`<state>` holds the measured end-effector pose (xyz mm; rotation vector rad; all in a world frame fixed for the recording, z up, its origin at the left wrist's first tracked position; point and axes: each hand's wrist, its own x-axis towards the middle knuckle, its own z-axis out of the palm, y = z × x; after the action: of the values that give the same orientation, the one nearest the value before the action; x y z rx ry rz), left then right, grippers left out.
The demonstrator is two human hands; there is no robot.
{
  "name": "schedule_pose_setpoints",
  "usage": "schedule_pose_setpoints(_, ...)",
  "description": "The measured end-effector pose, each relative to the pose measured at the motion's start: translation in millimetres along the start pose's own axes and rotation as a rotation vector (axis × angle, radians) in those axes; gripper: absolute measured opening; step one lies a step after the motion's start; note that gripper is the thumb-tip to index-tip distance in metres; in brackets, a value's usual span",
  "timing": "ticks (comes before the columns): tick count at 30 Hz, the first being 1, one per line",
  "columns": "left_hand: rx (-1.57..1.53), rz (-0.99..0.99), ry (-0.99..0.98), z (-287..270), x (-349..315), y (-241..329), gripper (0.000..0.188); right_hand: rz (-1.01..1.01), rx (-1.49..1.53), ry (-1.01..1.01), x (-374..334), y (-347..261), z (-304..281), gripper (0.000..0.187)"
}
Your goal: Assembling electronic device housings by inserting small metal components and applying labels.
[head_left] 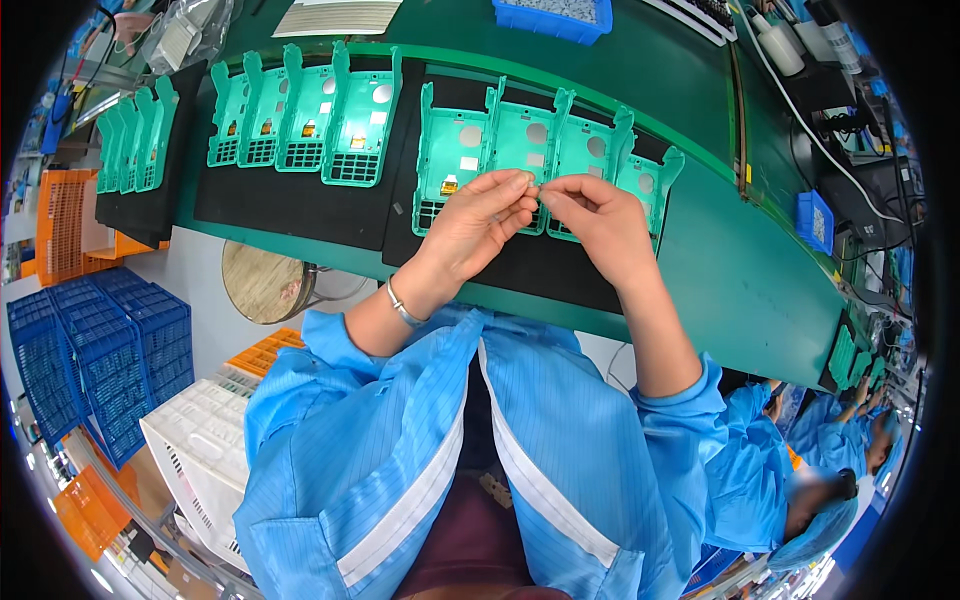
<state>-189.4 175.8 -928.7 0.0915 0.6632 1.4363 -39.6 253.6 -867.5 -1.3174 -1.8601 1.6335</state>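
My left hand (476,222), with a metal bracelet on its wrist, and my right hand (607,228) meet fingertip to fingertip. Both are closed in a pinch; whatever lies between them is too small to make out. Beneath them, a row of green plastic housings (455,148) rests on a black mat (400,222). The leftmost housing of this row holds a small amber-and-white piece (449,186). My hands partly cover the lower ends of the middle housings. Further left, another row of green housings (362,115) carries similar amber pieces near the grilles.
More green housings (152,140) stand on a far-left mat. A blue tray (535,20) of small parts sits at the back of the green table (740,270). Blue crates (110,350), a white crate (195,430) and a round stool (262,282) are on the left. Co-workers (750,470) sit on the right.
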Motion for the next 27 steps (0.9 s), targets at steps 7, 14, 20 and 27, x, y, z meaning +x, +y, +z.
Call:
schedule_pose_setpoints(7,-0.013,0.009,0.014,0.5,-3.2,-0.3,0.018,-0.089,-0.125,0.051,2.3,7.6,-4.5,0.016)
schedule_pose_setpoints(14,0.023,0.01,-0.023,1.4,-10.4,7.9,0.022,-0.06,-0.129,0.156,-3.5,29.7,-16.0,0.014)
schedule_pose_setpoints(20,-0.015,-0.013,-0.001,5.5,-13.0,6.2,0.017,-0.188,-0.131,0.088,-7.1,17.8,-3.4,0.013)
schedule_pose_setpoints(27,-0.097,0.032,0.023,-2.8,-7.2,-1.5,0.014,-0.209,-0.072,0.088,-2.4,4.5,13.9,0.014)
